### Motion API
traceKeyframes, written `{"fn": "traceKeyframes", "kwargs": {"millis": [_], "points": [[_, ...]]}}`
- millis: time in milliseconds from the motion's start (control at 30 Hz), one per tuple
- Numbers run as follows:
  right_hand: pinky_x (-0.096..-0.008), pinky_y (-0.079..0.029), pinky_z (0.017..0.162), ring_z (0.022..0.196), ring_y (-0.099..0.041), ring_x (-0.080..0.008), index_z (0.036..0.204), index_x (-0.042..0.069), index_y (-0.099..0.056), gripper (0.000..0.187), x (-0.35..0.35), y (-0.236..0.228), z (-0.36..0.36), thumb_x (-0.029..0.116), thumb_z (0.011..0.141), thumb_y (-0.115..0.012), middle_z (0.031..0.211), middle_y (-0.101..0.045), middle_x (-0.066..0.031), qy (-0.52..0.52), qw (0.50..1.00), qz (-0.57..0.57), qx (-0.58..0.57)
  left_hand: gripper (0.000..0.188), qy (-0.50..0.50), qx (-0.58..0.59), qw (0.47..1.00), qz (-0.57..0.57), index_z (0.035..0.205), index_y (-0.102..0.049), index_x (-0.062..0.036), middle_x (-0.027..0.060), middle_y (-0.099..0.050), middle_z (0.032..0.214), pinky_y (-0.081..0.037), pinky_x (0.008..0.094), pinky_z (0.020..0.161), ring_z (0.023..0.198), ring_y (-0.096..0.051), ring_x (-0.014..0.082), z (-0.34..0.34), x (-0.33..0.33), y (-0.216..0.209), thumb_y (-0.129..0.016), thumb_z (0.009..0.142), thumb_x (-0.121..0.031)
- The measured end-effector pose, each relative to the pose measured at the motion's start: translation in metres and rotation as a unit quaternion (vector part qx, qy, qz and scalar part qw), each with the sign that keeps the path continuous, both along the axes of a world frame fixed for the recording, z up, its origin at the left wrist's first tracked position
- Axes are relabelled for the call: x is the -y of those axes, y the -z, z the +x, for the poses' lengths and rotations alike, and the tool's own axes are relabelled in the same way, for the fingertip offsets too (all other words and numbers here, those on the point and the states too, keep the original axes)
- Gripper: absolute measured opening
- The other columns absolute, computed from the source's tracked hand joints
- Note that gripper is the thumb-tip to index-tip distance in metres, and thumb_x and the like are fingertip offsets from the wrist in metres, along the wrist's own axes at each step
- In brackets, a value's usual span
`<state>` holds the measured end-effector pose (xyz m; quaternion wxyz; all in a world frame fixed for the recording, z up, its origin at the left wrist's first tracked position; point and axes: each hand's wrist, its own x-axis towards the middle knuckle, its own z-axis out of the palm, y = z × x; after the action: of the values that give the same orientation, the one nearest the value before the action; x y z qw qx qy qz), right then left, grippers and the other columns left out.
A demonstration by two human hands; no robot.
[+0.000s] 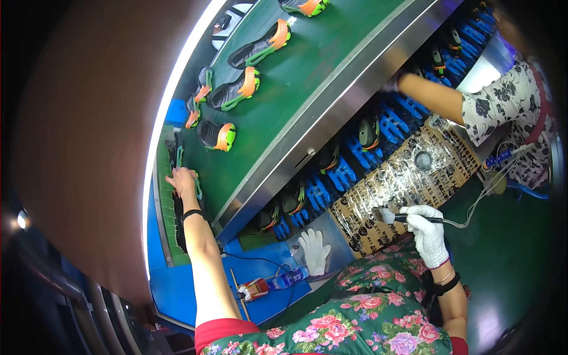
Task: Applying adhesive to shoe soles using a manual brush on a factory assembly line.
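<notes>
L hand, bare, is stretched out w/ fingers part spread, thumb side out to the left; can't tell if it grips anything, as its own back hides the contact. Just beyond its fingertips is a dark shoe w/ green trim, long axis running away from the hand; can't tell which end is the toe. A green-edged piece sits just right of the hand, mostly hidden. Green mat to the hand's left.

R hand, in a white glove, is curled round the black handle of a brush. Brush lies approx. crosswise: pale flat tip sticks out left of the hand, back end to the right, w/ a thin cord trailing off that side. Tip is over cardboard in clear plastic; can't tell if touching.

Up & right of L hand, on the green belt, nearest shoe has its orange/lime heel right, toe left, long axis roughly crosswise. Left of R hand, well apart: spare white glove, then bottle. Another person's arm is well beyond R hand.
</notes>
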<state>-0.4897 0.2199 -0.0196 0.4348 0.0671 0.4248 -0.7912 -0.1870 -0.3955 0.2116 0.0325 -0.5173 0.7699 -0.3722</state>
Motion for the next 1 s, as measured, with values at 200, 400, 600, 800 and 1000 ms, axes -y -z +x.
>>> {"fn": "traceKeyframes", "kwargs": {"millis": [200, 400, 600, 800, 1000], "points": [[-0.0238, -0.05, 0.065, 0.073, -0.065, -0.0108, 0.096, -0.001, -0.076, 0.015, -0.003, 0.0, -0.004, 0.001, 0.082, -0.072, 0.096, -0.077, -0.0124, -0.012, 1.0, -0.006, -0.018, 0.016, 0.0, 0.028, 0.999, 0.032, 0.073, -0.079, -0.0189, 0.0113, -0.074, 0.103, -0.023, 0.061, 0.112, 0.118, -0.062, 0.0274, 0.006, 0.015, 0.002, -0.066, 0.082, -0.015], [-0.0239, -0.049, 0.064, 0.07, -0.062, -0.0101, 0.096, -0.001, -0.075, 0.015, -0.005, -0.006, -0.009, -0.001, 0.082, -0.071, 0.098, -0.077, -0.0137, -0.031, 0.999, -0.003, -0.035, 0.023, 0.01, 0.073, 0.997, 0.028, 0.102, -0.079, -0.0182, 0.0099, -0.074, 0.106, -0.028, 0.0635, 0.109, 0.12, -0.06, 0.0271, 0.007, 0.014, 0.006, -0.065, 0.084, -0.014], [-0.0233, -0.048, 0.063, 0.068, -0.061, -0.0096, 0.096, -0.002, -0.075, 0.013, 0.002, -0.012, -0.015, -0.002, 0.083, -0.071, 0.098, -0.077, -0.0137, -0.046, 0.998, -0.015, -0.031, 0.077, 0.132, -0.371, 0.915, 0.084, 0.15, -0.046, -0.0043, 0.0134, -0.074, 0.099, -0.049, 0.0496, 0.089, 0.097, -0.069, 0.029, -0.067, 0.016, 0.021, -0.067, 0.093, -0.051], [-0.0239, -0.048, 0.063, 0.068, -0.061, -0.0101, 0.1, -0.002, -0.076, 0.017, 0.01, -0.025, -0.019, 0.0, 0.084, -0.071, 0.096, -0.077, -0.0108, -0.064, 0.996, -0.046, -0.035, 0.073, -0.074, -0.666, 0.662, 0.334, 0.141, -0.041, 0.0074, 0.0036, -0.06, 0.07, -0.035, 0.0219, 0.039, 0.048, -0.053, 0.0087, -0.112, -0.007, 0.048, -0.08, 0.088, -0.023], [-0.0231, -0.048, 0.062, 0.066, -0.06, -0.0115, 0.103, -0.003, -0.075, 0.019, 0.011, -0.045, -0.035, 0.002, 0.085, -0.071, 0.088, -0.074, -0.0089, -0.093, 0.993, -0.04, -0.053, 0.051, 0.015, -0.788, 0.481, 0.384, 0.135, -0.05, 0.0039, 0.0081, -0.063, 0.088, -0.059, 0.0458, 0.081, 0.075, -0.066, 0.0251, -0.088, -0.087, 0.043, -0.067, 0.088, -0.007]]}}
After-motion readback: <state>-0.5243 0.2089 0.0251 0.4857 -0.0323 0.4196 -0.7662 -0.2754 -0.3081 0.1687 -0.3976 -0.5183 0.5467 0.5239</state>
